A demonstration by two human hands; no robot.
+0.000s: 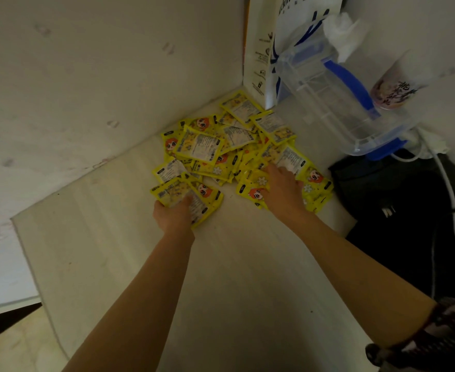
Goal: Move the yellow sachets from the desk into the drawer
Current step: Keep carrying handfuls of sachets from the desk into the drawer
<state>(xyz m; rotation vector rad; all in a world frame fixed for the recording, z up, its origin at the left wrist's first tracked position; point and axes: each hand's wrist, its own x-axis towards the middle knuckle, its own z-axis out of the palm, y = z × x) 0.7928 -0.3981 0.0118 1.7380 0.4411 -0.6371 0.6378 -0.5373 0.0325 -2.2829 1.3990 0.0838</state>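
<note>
A heap of several yellow sachets [237,146] with cartoon faces and white label panels lies on the pale desk [221,264], pushed toward the corner of the walls. My left hand [174,214] grips a small stack of sachets [191,196] at the heap's near left edge. My right hand [284,189] rests palm down on sachets at the heap's near right side, fingers spread over them; whether it holds any is unclear. No drawer is in view.
A clear plastic box with blue clips [336,103] stands at the back right beside a white paper bag [282,36] and a printed cup [398,89]. A black bag [408,205] with a white cable [451,200] lies to the right. The desk's left edge [30,264] drops to the floor.
</note>
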